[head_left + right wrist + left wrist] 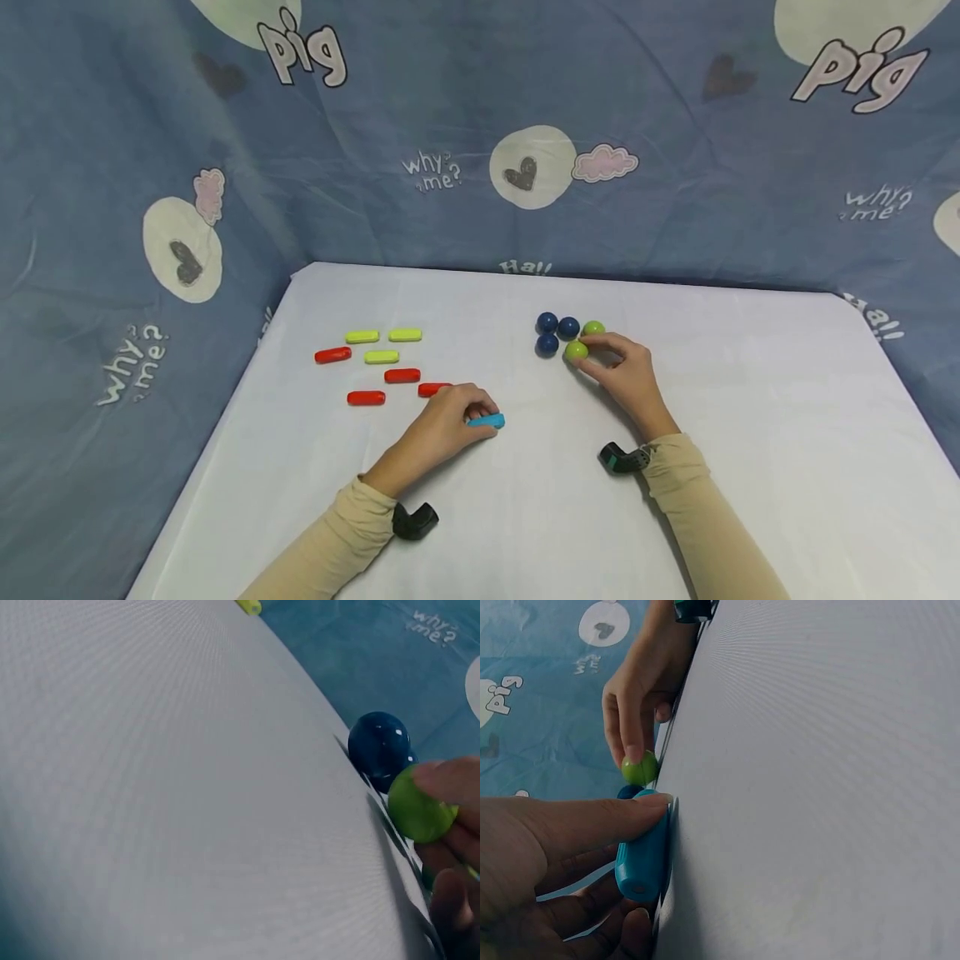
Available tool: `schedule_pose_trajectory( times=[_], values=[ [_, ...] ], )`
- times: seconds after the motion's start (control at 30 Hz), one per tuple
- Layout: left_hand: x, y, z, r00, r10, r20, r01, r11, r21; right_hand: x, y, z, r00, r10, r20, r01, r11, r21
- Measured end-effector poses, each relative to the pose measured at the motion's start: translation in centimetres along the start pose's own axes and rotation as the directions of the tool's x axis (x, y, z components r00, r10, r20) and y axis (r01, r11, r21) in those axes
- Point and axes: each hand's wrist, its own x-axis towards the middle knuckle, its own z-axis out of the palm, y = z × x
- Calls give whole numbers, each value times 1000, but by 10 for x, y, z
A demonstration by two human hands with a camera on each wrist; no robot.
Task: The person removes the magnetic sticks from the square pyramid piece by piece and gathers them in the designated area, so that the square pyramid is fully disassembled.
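My left hand [450,415] pinches a light-blue capsule-shaped stick [487,421] between thumb and fingers, low over the white table. In the left wrist view the thumb lies across the top of the blue stick [643,851]. Farther right, my right hand [630,375] pinches a green ball [576,350] with thumb and fingertips. Close beside that ball are several dark-blue balls [547,322] and a second green ball [593,329]. The right wrist view has the held green ball [420,806] in front of a dark-blue ball [380,744].
Left of the balls lie several red sticks [366,398] and three yellow-green sticks [382,357]; one red stick [432,389] is partly behind the left hand. The white table [540,500] ends at a blue printed cloth [420,225] behind and to the left.
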Motion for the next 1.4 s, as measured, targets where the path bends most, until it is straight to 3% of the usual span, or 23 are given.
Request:
schedule_pose_trajectory(
  times=[0.2, 0.53, 0.93, 1.13, 1.4],
  values=[
    [0, 1, 0, 1000, 1, 2, -1, 1000, 4, 0, -2, 0, 999, 34, 18, -34, 999, 3],
    [0, 1, -1, 1000, 4, 3, -4, 1000, -5, 1, -1, -2, 998, 21, 53, -24, 998, 53],
    [0, 2, -3, 1000, -3, -8, 3, 1000, 11, -1, -7, -1, 998, -54, 26, 51, 994, 96],
    [3, -2, -21, 995, -4, -96, 6, 1000, 21, -4, -18, -2, 998, -61, 22, 58, 991, 123],
    [19, -16, -52, 981, -47, -187, 64, 994, 88, 0, 0, 1, 998, -68, -12, 69, 988, 140]
  ],
)
